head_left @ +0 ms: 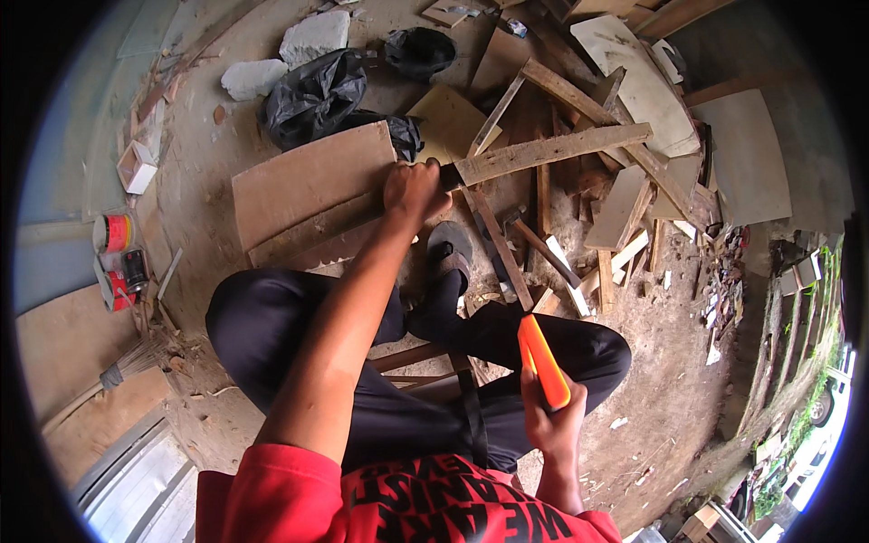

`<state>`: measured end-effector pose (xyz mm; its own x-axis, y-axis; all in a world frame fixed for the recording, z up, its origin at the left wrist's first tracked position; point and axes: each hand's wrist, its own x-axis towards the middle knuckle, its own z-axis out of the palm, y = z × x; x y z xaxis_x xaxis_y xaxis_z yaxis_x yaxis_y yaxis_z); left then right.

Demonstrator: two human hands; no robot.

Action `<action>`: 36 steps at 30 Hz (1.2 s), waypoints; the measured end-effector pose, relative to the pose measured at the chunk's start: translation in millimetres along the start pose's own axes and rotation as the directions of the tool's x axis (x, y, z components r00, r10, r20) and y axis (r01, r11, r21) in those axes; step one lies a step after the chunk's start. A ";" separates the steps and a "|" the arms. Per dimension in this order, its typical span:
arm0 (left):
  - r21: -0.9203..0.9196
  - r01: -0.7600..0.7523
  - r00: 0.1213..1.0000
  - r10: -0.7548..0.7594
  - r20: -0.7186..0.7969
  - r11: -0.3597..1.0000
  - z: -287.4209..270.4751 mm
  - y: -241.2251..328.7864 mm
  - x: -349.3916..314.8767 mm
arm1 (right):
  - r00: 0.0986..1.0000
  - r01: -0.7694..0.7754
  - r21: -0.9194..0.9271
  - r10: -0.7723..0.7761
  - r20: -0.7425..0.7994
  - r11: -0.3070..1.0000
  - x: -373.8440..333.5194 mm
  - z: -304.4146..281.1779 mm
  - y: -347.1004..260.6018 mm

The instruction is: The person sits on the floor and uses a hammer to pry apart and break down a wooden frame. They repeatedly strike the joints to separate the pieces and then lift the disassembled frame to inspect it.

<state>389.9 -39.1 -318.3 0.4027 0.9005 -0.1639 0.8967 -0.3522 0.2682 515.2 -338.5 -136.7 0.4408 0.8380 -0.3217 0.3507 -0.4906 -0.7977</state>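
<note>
My right hand (554, 412) is wrapped around the orange handle of a handsaw (546, 362), held over my right thigh. The saw's narrow, brownish blade runs away from me up to a long wooden strip (557, 154). Its far end meets the strip just right of my left hand (415, 192). That hand is closed around the strip's left end, where a short dark part shows beside the knuckles. The strip reaches out to the right above a scrap pile. How deep the blade sits in the wood cannot be seen.
Wooden offcuts (625, 213) and pale boards (747, 154) lie heaped at the far right. A brown panel (312, 181) stands beyond my left knee, with black plastic bags (317, 95) and pale blocks (315, 38) behind it. Red cans (115, 233) and a broom (127, 362) are at the left.
</note>
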 end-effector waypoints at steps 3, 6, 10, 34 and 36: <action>-0.026 -0.002 0.999 0.003 0.036 1.000 1.2 6.9 2.9 | 0.999 0.031 0.041 -0.031 -0.007 0.999 62.3 33.0 5.1; 0.043 -0.052 0.997 0.049 0.058 0.998 18.4 -1.8 14.1 | 0.971 0.237 0.018 -0.237 -0.013 0.971 156.4 89.8 -8.0; 0.095 -0.115 0.992 0.110 0.056 0.989 16.4 -4.6 14.7 | 0.975 0.221 0.070 -0.221 -0.017 0.973 171.9 96.8 -14.4; 0.111 -0.299 0.856 0.318 -0.409 0.948 27.5 14.9 -35.9 | 0.931 0.361 0.437 -0.291 -0.220 0.824 106.9 113.7 90.7; 0.042 -0.221 0.880 0.218 -0.422 0.974 25.2 14.2 -33.4 | 0.902 0.421 0.411 -0.327 -0.281 0.808 97.9 106.4 93.0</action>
<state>393.8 -80.7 -333.0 0.4721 0.8233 0.3151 0.7924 -0.5530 0.2575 503.1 -276.7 -296.6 0.5151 0.8495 0.1142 0.1295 0.0546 -0.9901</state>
